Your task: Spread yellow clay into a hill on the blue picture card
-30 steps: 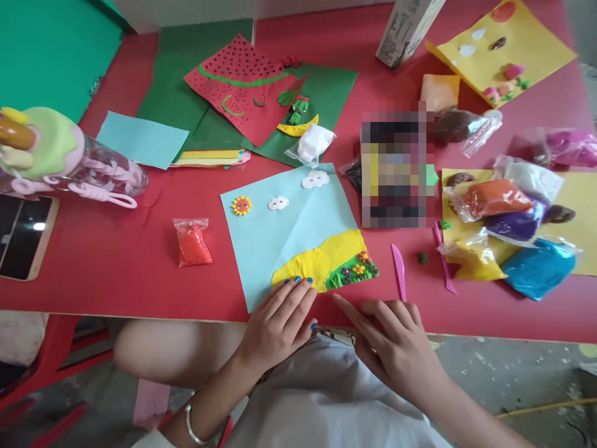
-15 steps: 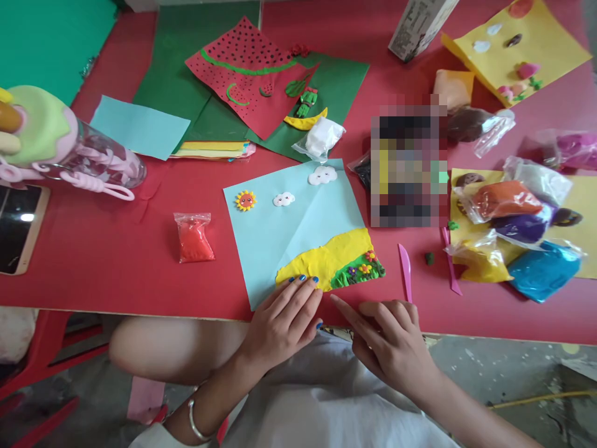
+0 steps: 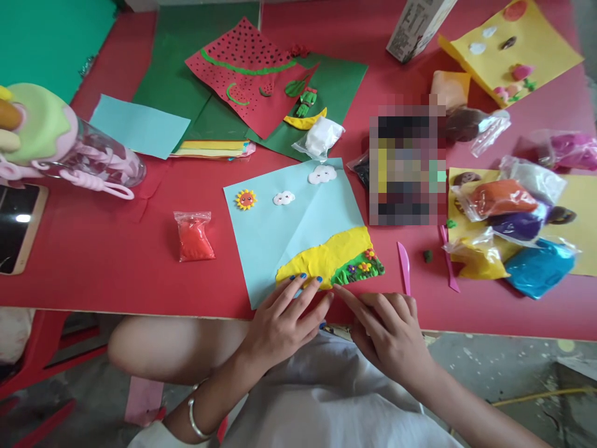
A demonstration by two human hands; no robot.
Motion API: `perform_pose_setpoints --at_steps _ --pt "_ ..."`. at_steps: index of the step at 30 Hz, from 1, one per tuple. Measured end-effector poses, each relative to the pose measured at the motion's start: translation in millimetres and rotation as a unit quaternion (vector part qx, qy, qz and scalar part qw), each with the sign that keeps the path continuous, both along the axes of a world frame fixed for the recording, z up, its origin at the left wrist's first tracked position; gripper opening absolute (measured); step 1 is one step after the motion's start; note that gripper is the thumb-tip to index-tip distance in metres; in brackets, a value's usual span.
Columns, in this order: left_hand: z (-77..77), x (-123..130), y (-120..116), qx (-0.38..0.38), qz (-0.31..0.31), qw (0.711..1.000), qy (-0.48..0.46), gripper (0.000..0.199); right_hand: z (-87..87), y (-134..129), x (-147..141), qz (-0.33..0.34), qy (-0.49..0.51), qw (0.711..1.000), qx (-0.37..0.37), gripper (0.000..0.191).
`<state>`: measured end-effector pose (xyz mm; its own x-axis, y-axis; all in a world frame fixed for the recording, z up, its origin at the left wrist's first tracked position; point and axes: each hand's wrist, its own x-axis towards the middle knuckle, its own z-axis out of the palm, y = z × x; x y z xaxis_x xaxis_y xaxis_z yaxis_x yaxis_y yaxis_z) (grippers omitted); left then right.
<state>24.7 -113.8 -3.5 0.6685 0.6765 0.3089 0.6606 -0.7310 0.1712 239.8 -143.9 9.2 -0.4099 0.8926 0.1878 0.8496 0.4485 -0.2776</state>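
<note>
A light-blue sheet of paper lies at the table's front edge. On it are a clay sun, two white clay clouds and a yellow clay hill. Green clay with small flowers fills the lower right corner. My left hand is open, its blue-nailed fingertips resting on the yellow clay at the bottom edge. My right hand stretches its index finger to the lower edge, where yellow meets green. Its other fingers are curled, and nothing shows in them.
Two pink plastic knives lie right of the sheet. Beyond are bags of clay, including a blue bag. A red clay bag, a phone and a bottle are on the left. A watermelon picture lies behind.
My right index fingertip has moved slightly up to the clay's lower edge. My left hand's fingers have spread, its index fingertip now near the right one.
</note>
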Motion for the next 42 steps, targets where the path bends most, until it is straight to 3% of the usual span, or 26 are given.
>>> perform_pose_setpoints --at_steps 10,17,30,36,42 --pt "-0.7 2 -2 -0.016 0.010 1.000 -0.024 0.033 -3.9 -2 -3 0.007 -0.010 1.000 0.001 0.075" --pt "5.2 -2 1 -0.122 0.057 0.985 -0.110 0.036 -4.0 -9 -14 -0.019 -0.080 0.997 -0.011 0.076" --pt "6.8 -4 5 -0.057 0.055 0.997 -0.011 0.050 3.1 -5 -22 -0.023 -0.090 0.996 -0.005 0.060" --pt "8.4 -19 27 -0.084 -0.015 0.995 0.052 0.052 4.3 -6 -26 -0.019 -0.087 0.996 -0.007 0.057" --pt "9.5 -19 32 -0.091 -0.027 0.994 0.055 0.049 2.8 -5 -30 -0.013 -0.082 0.996 -0.010 0.054"
